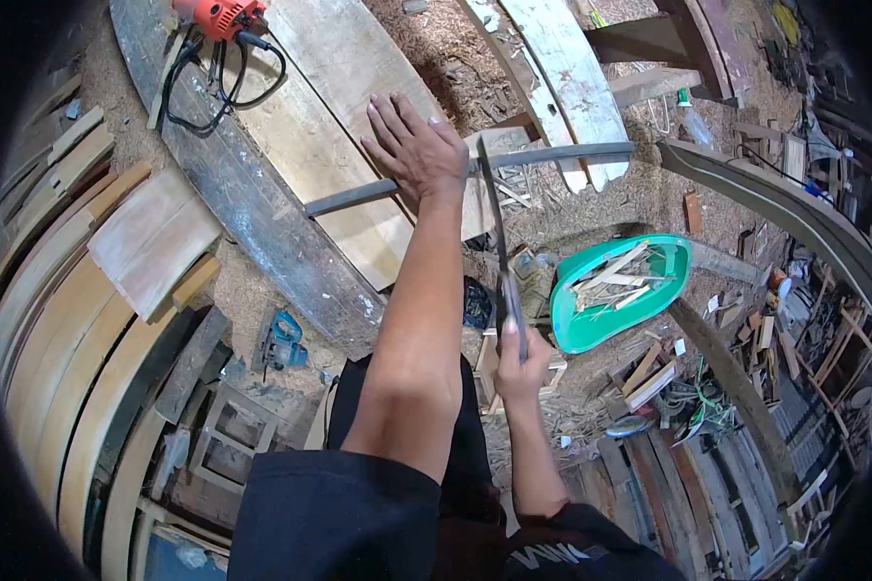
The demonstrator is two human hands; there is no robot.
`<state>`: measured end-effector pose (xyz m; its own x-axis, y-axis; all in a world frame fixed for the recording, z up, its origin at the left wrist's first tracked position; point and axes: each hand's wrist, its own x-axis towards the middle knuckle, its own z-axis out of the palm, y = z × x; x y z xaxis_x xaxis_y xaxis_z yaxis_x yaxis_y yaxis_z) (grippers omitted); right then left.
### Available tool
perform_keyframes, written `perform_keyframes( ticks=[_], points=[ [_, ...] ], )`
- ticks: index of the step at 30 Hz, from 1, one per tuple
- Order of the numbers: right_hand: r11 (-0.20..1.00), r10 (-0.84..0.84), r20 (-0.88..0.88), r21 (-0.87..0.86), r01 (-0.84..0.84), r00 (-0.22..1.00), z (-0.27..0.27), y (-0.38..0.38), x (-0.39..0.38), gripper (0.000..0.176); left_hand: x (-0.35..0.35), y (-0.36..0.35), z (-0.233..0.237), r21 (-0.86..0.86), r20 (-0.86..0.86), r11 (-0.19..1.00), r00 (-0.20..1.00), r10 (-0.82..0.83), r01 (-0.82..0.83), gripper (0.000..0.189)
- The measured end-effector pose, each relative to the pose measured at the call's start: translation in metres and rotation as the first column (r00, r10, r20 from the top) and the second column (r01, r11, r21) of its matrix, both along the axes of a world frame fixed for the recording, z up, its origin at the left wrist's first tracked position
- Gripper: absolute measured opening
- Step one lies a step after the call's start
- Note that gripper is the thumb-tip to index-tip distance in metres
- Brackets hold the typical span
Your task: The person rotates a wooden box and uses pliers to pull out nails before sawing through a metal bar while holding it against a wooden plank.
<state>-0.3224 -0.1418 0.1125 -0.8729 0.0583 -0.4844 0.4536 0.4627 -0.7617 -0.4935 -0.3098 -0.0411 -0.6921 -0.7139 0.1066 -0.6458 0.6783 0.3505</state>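
We see the left hand (419,153) spread open, palm down and fingers stretched flat, pressing on a long, thin grey strip (562,153) that looks like wood. The strip lies crosswise over a broad pale wooden plank (339,184). It runs out from under the palm on both sides, and its right end reaches past the plank's edge over the sawdust-covered ground.

Nearer to the body, the right hand (518,363) is closed around the handle of a narrow dark-bladed handsaw (494,232). The blade points away from us and meets the strip just to the right of the left hand, close to the wrist.

To the right of the saw sits a green plastic basin (591,337) holding pale wood offcuts. An orange power tool with a black cable (221,14) rests at the far end of the planks, and a blue power tool (283,341) lies on the floor to the left of the arm.
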Motion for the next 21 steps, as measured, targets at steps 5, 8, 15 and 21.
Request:
perform_keyframes(
  ticks=[5,8,15,21],
  points=[
    [0.882,-0.355,0.158,-0.27,0.386,0.921,-0.043,0.031,-0.014,0.041,-0.002,0.0,-0.003,-0.077,-0.007,0.997,1.0,0.001,-0.001,0.062],
    [0.988,0.023,0.123,-0.157,-0.003,0.992,-0.006,0.017,-0.016,0.035,-0.003,0.001,-0.001,-0.072,-0.039,0.997,0.999,0.006,-0.009,0.061],
    [0.996,0.076,-0.087,-0.05,-0.08,0.993,-0.032,0.013,0.013,0.031,-0.001,0.0,-0.008,-0.117,-0.049,0.993,0.999,0.0,-0.006,0.062],
    [1.0,0.024,-0.053,0.002,-0.024,0.998,-0.04,-0.011,-0.038,0.028,-0.003,0.001,-0.007,-0.058,-0.061,0.998,0.998,-0.003,-0.001,0.065]
  ],
)
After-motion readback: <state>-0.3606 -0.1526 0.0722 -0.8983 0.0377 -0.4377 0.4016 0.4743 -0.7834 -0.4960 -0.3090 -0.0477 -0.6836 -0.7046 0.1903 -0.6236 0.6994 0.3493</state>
